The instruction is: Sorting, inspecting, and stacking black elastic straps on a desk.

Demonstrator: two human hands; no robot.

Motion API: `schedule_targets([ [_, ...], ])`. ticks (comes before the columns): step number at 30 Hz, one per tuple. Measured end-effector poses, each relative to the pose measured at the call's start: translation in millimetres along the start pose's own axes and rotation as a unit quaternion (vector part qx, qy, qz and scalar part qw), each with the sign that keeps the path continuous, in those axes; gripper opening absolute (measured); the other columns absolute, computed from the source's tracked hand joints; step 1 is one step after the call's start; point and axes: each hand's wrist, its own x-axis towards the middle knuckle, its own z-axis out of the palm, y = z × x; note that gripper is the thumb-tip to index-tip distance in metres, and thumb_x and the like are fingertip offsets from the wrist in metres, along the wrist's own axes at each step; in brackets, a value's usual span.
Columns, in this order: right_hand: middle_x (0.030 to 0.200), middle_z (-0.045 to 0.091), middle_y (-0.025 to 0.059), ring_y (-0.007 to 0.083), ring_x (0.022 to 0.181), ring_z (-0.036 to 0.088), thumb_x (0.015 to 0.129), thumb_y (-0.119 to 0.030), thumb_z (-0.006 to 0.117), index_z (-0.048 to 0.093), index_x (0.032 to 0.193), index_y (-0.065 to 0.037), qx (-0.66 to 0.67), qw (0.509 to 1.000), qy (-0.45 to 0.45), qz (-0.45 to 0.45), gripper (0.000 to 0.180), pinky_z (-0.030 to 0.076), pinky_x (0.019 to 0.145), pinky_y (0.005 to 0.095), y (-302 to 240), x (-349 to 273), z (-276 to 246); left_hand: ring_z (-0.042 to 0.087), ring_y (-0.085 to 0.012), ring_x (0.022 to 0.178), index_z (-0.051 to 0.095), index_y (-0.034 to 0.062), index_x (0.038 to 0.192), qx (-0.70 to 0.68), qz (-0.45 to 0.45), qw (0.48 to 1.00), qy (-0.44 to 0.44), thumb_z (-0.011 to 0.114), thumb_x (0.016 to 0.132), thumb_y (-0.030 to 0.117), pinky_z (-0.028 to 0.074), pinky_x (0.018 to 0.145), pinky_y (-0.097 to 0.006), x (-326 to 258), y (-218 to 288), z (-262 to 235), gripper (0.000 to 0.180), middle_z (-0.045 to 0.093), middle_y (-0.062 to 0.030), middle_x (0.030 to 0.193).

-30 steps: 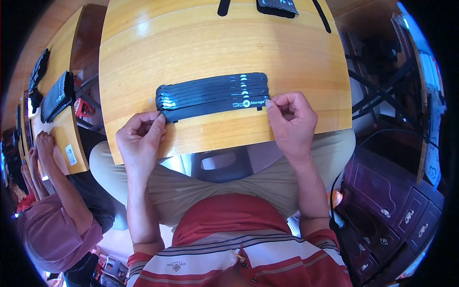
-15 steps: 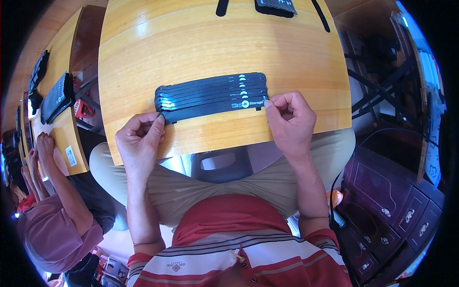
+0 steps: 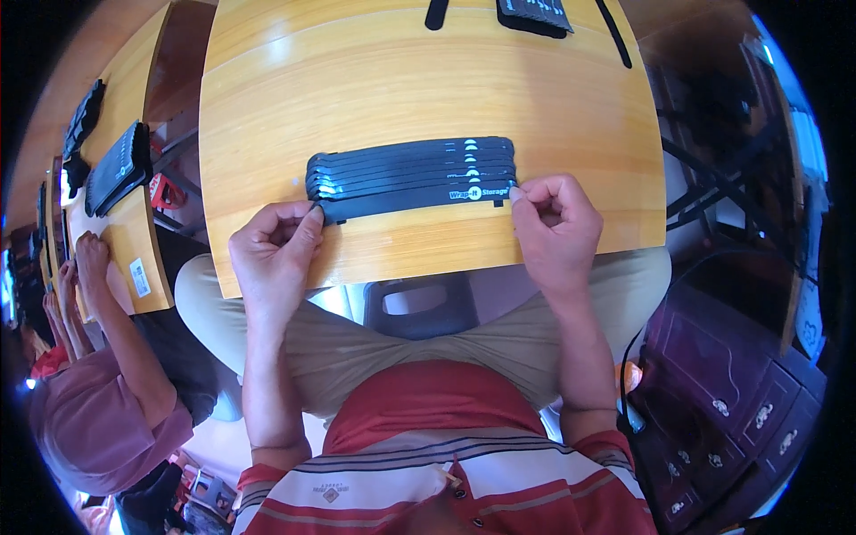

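Note:
A row of black straps (image 3: 392, 165) lies fanned on the wooden table in front of me, each overlapping the one behind it. White print shows near their right ends. The nearest strap (image 3: 392, 204) is pinched at both ends and lies along the front of the row. My left hand (image 3: 278, 251) grips its left end between thumb and forefinger. At the opposite end, my right hand (image 3: 562, 234) holds the corner in the same kind of pinch, its other fingers curled.
At the table's far side lie a bundle of black straps (image 3: 533, 16) and two single black strips (image 3: 436, 12). On the left, a co-worker's hand (image 3: 91, 260) rests at another table, near a black strap stack (image 3: 118, 169). Dark wooden drawers (image 3: 727, 392) stand at right.
The whole view has shifted, so the table and straps appear farther right. Both hands keep their pinch on the nearest strap; the row looks unchanged.

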Motion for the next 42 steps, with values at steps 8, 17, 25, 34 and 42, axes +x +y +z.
schedule_targets([
  [8, 0.075, 0.066, 0.0030, 0.0055, 0.066, 0.058, 0.088, 0.001, 0.072, 0.058, 0.083, -0.002, 0.013, 1.000, -0.003, -0.002, 0.015, 0.050, 0.061, 0.0236, 3.9, 0.0, 0.0, 0.062, -0.0049, 0.068, 0.073, -0.0061, 0.098, -0.010, -0.008, 1.000, -0.002, 0.074, 0.093, 0.004, 0.052, 0.063, -0.019, -0.8, 2.7, 1.5, 0.011, 0.070, -0.0030, 0.078],
  [17, 0.076, 0.066, 0.0025, 0.0040, 0.066, 0.057, 0.088, 0.002, 0.072, 0.058, 0.082, -0.001, 0.024, 1.000, 0.004, -0.005, 0.015, 0.049, 0.060, 0.0219, 1.7, -1.1, 2.1, 0.062, -0.0043, 0.069, 0.073, -0.0059, 0.098, 0.000, -0.006, 1.000, 0.003, 0.073, 0.093, 0.003, 0.051, 0.063, -0.019, -1.0, 2.1, 1.5, 0.010, 0.071, -0.0026, 0.080],
  [25, 0.080, 0.067, 0.0022, 0.0035, 0.070, 0.058, 0.089, 0.002, 0.072, 0.056, 0.082, -0.002, 0.006, 1.000, 0.009, -0.014, 0.017, 0.049, 0.062, 0.0207, 2.4, -0.6, -0.8, 0.062, -0.0046, 0.066, 0.073, -0.0045, 0.098, -0.005, 0.014, 1.000, 0.000, 0.075, 0.092, 0.004, 0.051, 0.060, -0.018, 0.6, -2.9, 2.3, 0.010, 0.070, -0.0026, 0.078],
  [34, 0.083, 0.066, 0.0019, 0.0029, 0.071, 0.057, 0.090, 0.003, 0.070, 0.055, 0.083, -0.002, -0.004, 1.000, -0.005, -0.019, 0.018, 0.048, 0.063, 0.0197, 1.0, -1.6, -1.4, 0.060, -0.0032, 0.065, 0.074, -0.0060, 0.094, -0.003, -0.004, 1.000, -0.002, 0.074, 0.092, 0.003, 0.049, 0.059, -0.019, -0.4, 1.6, 1.7, 0.010, 0.070, -0.0016, 0.075],
  [42, 0.084, 0.067, 0.0029, 0.0034, 0.072, 0.057, 0.091, 0.003, 0.070, 0.055, 0.084, -0.002, -0.010, 1.000, -0.013, -0.024, 0.018, 0.048, 0.064, 0.0198, -0.1, -1.0, -2.2, 0.060, -0.0036, 0.064, 0.074, -0.0060, 0.094, 0.010, 0.003, 1.000, 0.002, 0.075, 0.091, 0.003, 0.050, 0.059, -0.020, -0.2, 2.8, 2.3, 0.010, 0.070, -0.0026, 0.074],
])
